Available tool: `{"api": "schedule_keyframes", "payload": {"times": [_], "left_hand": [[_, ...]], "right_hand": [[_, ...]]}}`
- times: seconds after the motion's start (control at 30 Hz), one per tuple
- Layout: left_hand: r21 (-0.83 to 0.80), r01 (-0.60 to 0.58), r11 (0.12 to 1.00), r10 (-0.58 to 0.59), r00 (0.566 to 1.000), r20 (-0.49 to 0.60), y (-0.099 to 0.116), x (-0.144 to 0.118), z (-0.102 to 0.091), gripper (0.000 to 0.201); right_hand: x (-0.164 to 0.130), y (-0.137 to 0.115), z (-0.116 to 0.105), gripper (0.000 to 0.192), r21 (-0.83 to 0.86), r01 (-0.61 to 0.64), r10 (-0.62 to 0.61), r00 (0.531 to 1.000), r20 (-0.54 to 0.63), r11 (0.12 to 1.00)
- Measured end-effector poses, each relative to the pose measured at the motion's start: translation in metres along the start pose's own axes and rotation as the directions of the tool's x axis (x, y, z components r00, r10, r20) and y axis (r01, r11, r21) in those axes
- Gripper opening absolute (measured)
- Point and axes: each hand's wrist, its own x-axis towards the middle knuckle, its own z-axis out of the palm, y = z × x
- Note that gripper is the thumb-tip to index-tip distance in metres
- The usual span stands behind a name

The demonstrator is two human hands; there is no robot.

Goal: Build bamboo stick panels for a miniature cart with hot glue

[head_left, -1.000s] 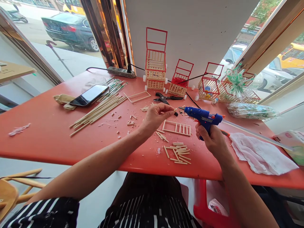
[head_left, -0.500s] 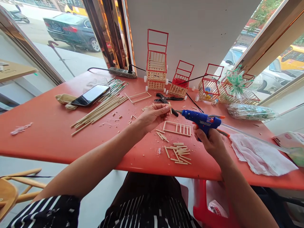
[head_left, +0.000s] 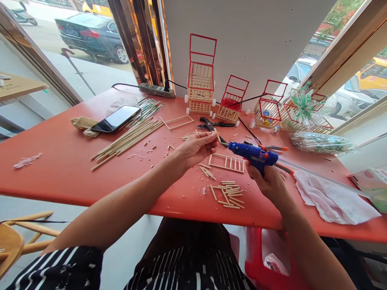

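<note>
Seated at a red table, both hands up over the work. Left hand pinching a short stick between thumb and fingertips, held just above the table. Right hand clenched round the grip of a blue glue gun, nozzle aimed left and almost touching the end of that stick; whether glue is out, cannot tell. Directly beneath, flat on the table: a small ladder-like frame, two long rails with several rungs already set and room left at its near end, so by the look of it partly built. Just in front of it, a loose heap of cut short sticks, not yet used. Further left, a bundle of long uncut sticks beside a phone, and a bare rectangular stick frame with no rungs. Black cutters lying behind the hands, offcuts scattered all around. Along the far edge, finished or near-finished little carts with red wire handles, one wrapped in clear film. White cloth at right. Judged from the layout: several carts complete, one more panel in progress, many pieces left to glue.
</note>
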Motion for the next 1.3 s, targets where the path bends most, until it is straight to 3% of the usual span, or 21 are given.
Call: {"api": "schedule_keyframes", "payload": {"times": [0.63, 1.3], "left_hand": [[0.006, 0.018, 1.000, -0.018, 1.000, -0.024, -0.0028, 0.0005, 0.0003, 0.019], [-0.017, 0.012, 1.000, -0.012, 1.000, -0.027, -0.0017, -0.0002, 0.0022, 0.020]], "right_hand": [[-0.0001, 0.0000, 0.0009, 0.052, -0.043, 0.019, -0.021, 0.998, -0.056, 0.999], [0.0013, -0.0001, 0.0004, 0.049, -0.049, 0.022, -0.025, 0.998, -0.053, 0.999]]}}
